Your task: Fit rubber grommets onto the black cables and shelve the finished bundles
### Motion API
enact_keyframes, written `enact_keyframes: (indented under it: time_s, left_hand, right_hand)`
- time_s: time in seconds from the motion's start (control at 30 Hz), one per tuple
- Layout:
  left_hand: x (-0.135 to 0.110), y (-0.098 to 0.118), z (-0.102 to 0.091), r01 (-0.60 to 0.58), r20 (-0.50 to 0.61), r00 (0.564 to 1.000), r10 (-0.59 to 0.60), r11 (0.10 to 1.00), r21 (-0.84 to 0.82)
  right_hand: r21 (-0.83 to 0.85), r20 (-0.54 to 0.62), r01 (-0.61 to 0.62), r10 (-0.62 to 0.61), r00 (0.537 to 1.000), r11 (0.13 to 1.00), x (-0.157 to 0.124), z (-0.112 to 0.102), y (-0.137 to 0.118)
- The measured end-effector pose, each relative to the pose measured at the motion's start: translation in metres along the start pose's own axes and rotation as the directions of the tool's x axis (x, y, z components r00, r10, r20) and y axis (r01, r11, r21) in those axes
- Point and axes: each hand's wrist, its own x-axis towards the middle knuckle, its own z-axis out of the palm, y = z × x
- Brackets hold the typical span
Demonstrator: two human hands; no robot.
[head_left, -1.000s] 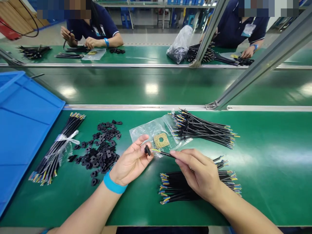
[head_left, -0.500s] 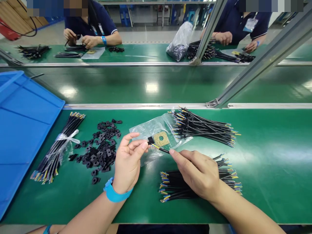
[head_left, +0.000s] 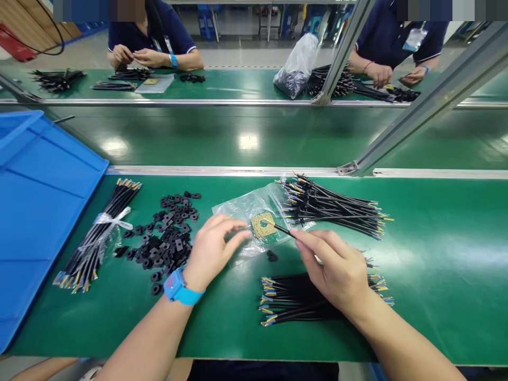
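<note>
My right hand (head_left: pixel 337 270) pinches a thin black cable (head_left: pixel 282 229) near its end. The cable's stripped coloured tips reach over a yellow perforated pad (head_left: pixel 262 225) that lies on a clear plastic bag (head_left: pixel 242 211). My left hand (head_left: pixel 212 248) hovers palm down beside the bag with its fingers loosely spread and nothing in them. One small black rubber piece (head_left: pixel 272 256) lies on the green belt between my hands. A heap of similar black pieces (head_left: pixel 169 243) sits to the left of my left hand. Under my right hand lies a row of black cables (head_left: pixel 286 304).
A loose pile of cables (head_left: pixel 337 209) lies behind the bag, and a tied bundle (head_left: pixel 99 233) at the left. A blue bin (head_left: pixel 35 201) stands at the far left. A metal rail (head_left: pixel 238 170) and slanted strut (head_left: pixel 416 100) bound the belt. Two co-workers handle cables across it.
My left hand has let go of the small black piece, which now lies on the belt, and turned palm down. My right hand moved the cable tip up over the yellow pad.
</note>
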Motion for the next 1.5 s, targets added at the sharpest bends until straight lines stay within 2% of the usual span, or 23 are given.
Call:
enact_keyframes:
  time_s: [0.03, 0.1, 0.17, 0.27, 0.37, 0.47, 0.53, 0.6, 0.63, 0.67, 0.73, 0.8, 0.9, 1.03, 1.17, 1.3, 1.43, 1.5]
  left_hand:
    - [-0.001, 0.002, 0.003, -0.092, 0.059, 0.994, 0.09, 0.995, 0.031]
    - [-0.005, 0.007, 0.012, -0.271, 0.183, 0.949, 0.255, 0.96, 0.065]
    - [-0.008, 0.014, 0.023, -0.379, 0.266, 0.9, 0.344, 0.921, 0.094]
    - [-0.011, 0.022, 0.038, -0.441, 0.305, 0.87, 0.387, 0.888, 0.133]
    - [-0.013, 0.027, 0.048, -0.449, 0.345, 0.855, 0.388, 0.886, 0.117]
    - [-0.015, 0.029, 0.048, -0.379, 0.405, 0.852, 0.332, 0.925, 0.039]
    - [-0.016, 0.028, 0.042, -0.294, 0.382, 0.877, 0.291, 0.954, -0.05]
    - [-0.015, 0.026, 0.033, -0.109, 0.305, 0.938, 0.168, 0.974, -0.2]
    - [-0.014, 0.025, 0.027, 0.026, 0.26, 0.964, 0.06, 0.949, -0.315]
    - [-0.012, 0.024, 0.021, 0.164, 0.225, 0.972, -0.067, 0.878, -0.449]
    - [-0.008, 0.024, 0.011, 0.352, 0.197, 0.931, -0.307, 0.62, -0.701]
    - [-0.004, 0.026, 0.003, 0.384, 0.211, 0.875, -0.435, 0.361, -0.85]
    - [-0.001, 0.033, -0.001, 0.412, 0.302, 0.822, -0.482, 0.138, -0.901]
    - [-0.002, 0.042, 0.0, 0.496, 0.442, 0.767, -0.465, -0.007, -0.868]
    - [-0.003, 0.044, -0.001, 0.527, 0.491, 0.744, -0.453, -0.053, -0.848]
    - [-0.003, 0.044, -0.002, 0.519, 0.475, 0.748, -0.463, -0.039, -0.854]
    - [-0.004, 0.042, 0.0, 0.493, 0.422, 0.764, -0.488, 0.02, -0.87]
    - [-0.005, 0.038, 0.001, 0.473, 0.371, 0.786, -0.495, 0.096, -0.876]
  right_hand:
    - [0.003, -0.001, -0.011, 0.011, 1.0, 1.0, 0.0, -0.001, 0.001]
    - [0.01, -0.009, -0.029, 0.029, 1.0, 1.0, 0.001, -0.003, 0.004]
    - [0.015, -0.018, -0.044, 0.044, 0.999, 0.999, 0.001, -0.004, 0.005]
    - [0.018, -0.04, -0.064, 0.065, 0.997, 0.998, 0.003, -0.008, 0.007]
    - [0.001, -0.069, -0.105, 0.104, 0.992, 0.995, 0.005, -0.015, 0.009]
    - [-0.01, -0.078, -0.157, 0.156, 0.985, 0.987, 0.007, -0.022, 0.012]
    - [0.004, -0.077, -0.175, 0.175, 0.982, 0.985, 0.008, -0.024, 0.013]
    - [0.029, -0.073, -0.165, 0.167, 0.983, 0.986, 0.007, -0.023, 0.011]
    - [0.039, -0.071, -0.146, 0.149, 0.986, 0.988, 0.006, -0.022, 0.009]
    - [0.044, -0.067, -0.117, 0.12, 0.991, 0.992, 0.005, -0.02, 0.007]
    - [0.038, -0.053, -0.042, 0.044, 0.998, 0.998, 0.002, -0.017, 0.002]
    - [0.026, -0.029, 0.027, -0.026, 0.999, 0.999, -0.001, -0.014, -0.003]
    - [0.038, -0.001, 0.096, -0.096, 0.995, 0.995, -0.004, -0.012, -0.008]
    - [0.082, 0.022, 0.134, -0.136, 0.99, 0.988, -0.006, -0.01, -0.009]
    - [0.113, 0.059, 0.15, -0.157, 0.986, 0.982, -0.01, -0.01, -0.008]
    - [0.11, 0.109, 0.187, -0.199, 0.974, 0.976, -0.011, -0.013, -0.007]
    - [0.095, 0.132, 0.222, -0.233, 0.963, 0.97, -0.008, -0.017, -0.006]
    - [0.089, 0.129, 0.227, -0.237, 0.963, 0.97, -0.006, -0.018, -0.006]
